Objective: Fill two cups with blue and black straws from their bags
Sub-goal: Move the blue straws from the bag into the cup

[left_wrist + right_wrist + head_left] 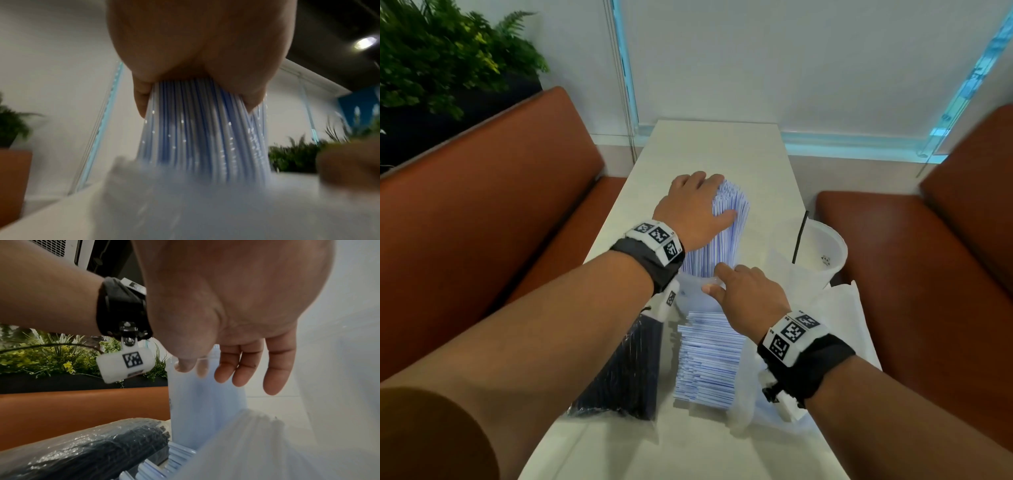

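Blue straws [722,236] stand upright in a cup [697,287] mid-bench, left hand [693,209] clasping their tops from the left edge side, right hand [743,291] pinching the cup's near rim.

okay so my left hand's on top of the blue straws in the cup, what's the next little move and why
Probably press the blue straws down with the left hand while the right hand steadies the cup's rim: the bundle stands tall above the cup and fans out.
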`<act>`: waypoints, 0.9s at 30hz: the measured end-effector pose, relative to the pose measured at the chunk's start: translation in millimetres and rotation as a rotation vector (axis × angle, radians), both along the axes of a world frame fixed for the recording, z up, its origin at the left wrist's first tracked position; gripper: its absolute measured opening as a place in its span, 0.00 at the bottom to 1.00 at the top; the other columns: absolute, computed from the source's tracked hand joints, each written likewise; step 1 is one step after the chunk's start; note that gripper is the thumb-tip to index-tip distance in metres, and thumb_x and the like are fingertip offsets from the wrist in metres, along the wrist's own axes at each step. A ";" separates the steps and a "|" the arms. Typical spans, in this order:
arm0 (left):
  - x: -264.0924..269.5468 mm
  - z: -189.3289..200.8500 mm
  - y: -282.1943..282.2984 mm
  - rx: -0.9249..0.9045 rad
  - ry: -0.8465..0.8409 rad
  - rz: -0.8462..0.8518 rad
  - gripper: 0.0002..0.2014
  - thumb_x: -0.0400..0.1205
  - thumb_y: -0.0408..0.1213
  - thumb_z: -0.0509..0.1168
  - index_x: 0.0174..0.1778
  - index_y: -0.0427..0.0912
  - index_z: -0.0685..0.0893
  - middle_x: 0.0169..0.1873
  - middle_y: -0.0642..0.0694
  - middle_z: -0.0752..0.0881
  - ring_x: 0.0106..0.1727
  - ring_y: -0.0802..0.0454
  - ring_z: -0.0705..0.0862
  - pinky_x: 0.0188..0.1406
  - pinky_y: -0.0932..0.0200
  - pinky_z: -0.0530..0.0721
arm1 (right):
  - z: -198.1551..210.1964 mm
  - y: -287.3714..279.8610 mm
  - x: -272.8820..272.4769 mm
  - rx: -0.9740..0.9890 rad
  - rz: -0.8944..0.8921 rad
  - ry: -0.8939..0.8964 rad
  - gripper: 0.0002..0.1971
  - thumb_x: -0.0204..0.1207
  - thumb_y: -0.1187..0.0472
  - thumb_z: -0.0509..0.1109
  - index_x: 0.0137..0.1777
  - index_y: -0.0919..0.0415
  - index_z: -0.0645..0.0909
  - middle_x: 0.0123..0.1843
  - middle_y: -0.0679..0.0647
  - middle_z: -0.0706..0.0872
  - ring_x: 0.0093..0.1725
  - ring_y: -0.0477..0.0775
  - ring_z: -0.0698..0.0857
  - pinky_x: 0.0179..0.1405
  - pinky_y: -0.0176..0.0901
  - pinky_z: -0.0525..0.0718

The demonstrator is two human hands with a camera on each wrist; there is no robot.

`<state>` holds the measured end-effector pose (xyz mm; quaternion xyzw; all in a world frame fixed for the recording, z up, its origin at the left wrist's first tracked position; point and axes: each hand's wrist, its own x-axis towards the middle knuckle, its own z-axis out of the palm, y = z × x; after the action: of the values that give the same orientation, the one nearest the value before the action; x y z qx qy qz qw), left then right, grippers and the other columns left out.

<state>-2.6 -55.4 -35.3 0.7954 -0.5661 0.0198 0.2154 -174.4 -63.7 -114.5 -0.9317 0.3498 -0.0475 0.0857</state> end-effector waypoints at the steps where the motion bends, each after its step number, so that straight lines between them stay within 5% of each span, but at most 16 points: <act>1: 0.8 0.2 0.6 -0.009 0.008 0.003 0.38 0.79 0.66 0.60 0.85 0.55 0.64 0.86 0.47 0.61 0.86 0.42 0.55 0.78 0.37 0.70 | -0.4 0.1 -0.4 0.003 0.000 0.000 0.15 0.87 0.37 0.53 0.59 0.46 0.67 0.44 0.48 0.72 0.46 0.54 0.72 0.35 0.48 0.71; 8: -0.1 0.0 6.5 -0.009 0.022 -0.012 0.40 0.76 0.69 0.65 0.83 0.60 0.62 0.88 0.50 0.52 0.87 0.46 0.49 0.76 0.36 0.70 | 3.2 1.9 -1.4 0.028 0.000 0.006 0.15 0.87 0.36 0.52 0.58 0.47 0.67 0.45 0.48 0.73 0.47 0.55 0.74 0.36 0.49 0.73; 16: 1.8 24.5 27.9 -0.064 0.175 -0.090 0.43 0.71 0.70 0.71 0.82 0.66 0.63 0.88 0.58 0.48 0.88 0.47 0.46 0.81 0.31 0.63 | 20.6 6.1 -5.0 0.068 0.013 0.036 0.17 0.88 0.40 0.53 0.70 0.46 0.66 0.51 0.51 0.79 0.43 0.55 0.78 0.36 0.48 0.73; 20: 2.8 33.3 51.0 -0.105 0.241 -0.091 0.43 0.71 0.68 0.73 0.81 0.70 0.63 0.88 0.59 0.44 0.89 0.47 0.42 0.84 0.37 0.56 | 25.5 14.0 -17.7 -0.022 -0.068 -0.171 0.12 0.85 0.39 0.57 0.52 0.46 0.65 0.36 0.43 0.77 0.29 0.45 0.75 0.25 0.43 0.62; 24: -7.5 24.1 86.9 -0.261 0.235 -0.073 0.39 0.75 0.67 0.68 0.82 0.68 0.63 0.87 0.62 0.41 0.89 0.49 0.40 0.80 0.50 0.52 | 12.3 7.7 -38.2 0.045 -0.283 0.033 0.25 0.77 0.27 0.55 0.49 0.50 0.63 0.33 0.43 0.75 0.28 0.45 0.71 0.24 0.43 0.61; 27: -20.9 17.0 106.9 -0.415 0.133 -0.081 0.34 0.78 0.59 0.69 0.80 0.56 0.71 0.88 0.46 0.48 0.89 0.41 0.46 0.84 0.44 0.52 | -3.2 6.3 -47.4 0.116 -0.350 0.190 0.33 0.70 0.20 0.55 0.51 0.50 0.63 0.35 0.43 0.77 0.30 0.47 0.74 0.25 0.44 0.65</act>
<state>-23.5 51.5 -18.3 0.7100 -0.5661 0.0746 0.4121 -221.8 -57.3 -117.7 -0.8504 0.5151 0.0466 0.0966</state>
